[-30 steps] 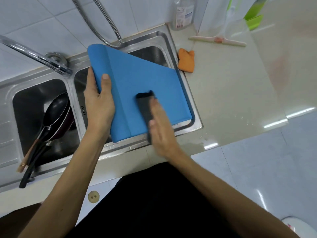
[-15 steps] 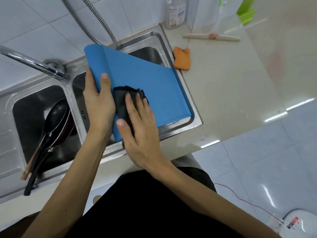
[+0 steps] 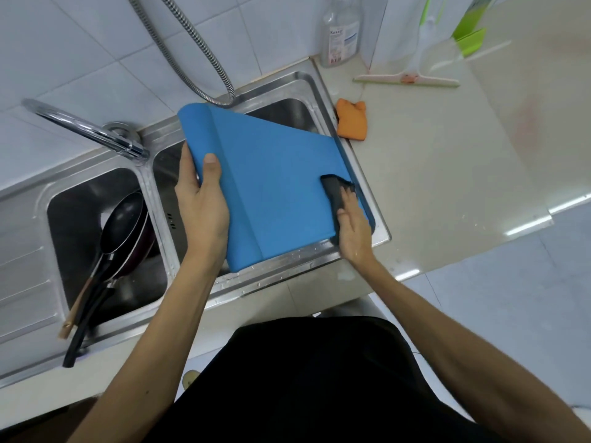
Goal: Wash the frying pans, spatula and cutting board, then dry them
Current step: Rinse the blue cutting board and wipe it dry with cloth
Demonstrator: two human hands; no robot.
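Blue cutting board (image 3: 271,187): tilted over right sink basin (image 3: 287,113), lower edge near front rim
Left hand (image 3: 200,203): grips board's left thick edge; thumb on top face, fingers wrapped behind edge
Right hand (image 3: 353,225): fingers together, flat, pressing dark cloth (image 3: 334,190) against board's right end
Frying pans (image 3: 123,225): stacked in left basin (image 3: 80,199), handles toward front rim; wooden handle beside them, tool type cannot tell
Orange cloth (image 3: 351,119): on counter just beside sink
Squeegee (image 3: 406,79), clear bottle (image 3: 340,33): at back of counter
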